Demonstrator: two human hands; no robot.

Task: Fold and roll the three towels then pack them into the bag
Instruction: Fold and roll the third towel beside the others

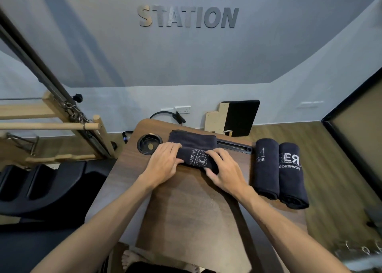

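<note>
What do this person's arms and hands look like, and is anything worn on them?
Both forearms are bare as far as the picture shows, with no sleeves in view. The left hand and the right hand have no gloves, and I see no rings, watch or wristband. The nails look short and plain.

Towels point(278, 169) are all dark matt terry cloth, kinda fuzzy, with pale stitched logos. Table point(186, 206) looks like dark wood-grain laminate, smooth with a slight sheen. The cup hole point(149, 144) has a glossy black plastic rim.
</note>
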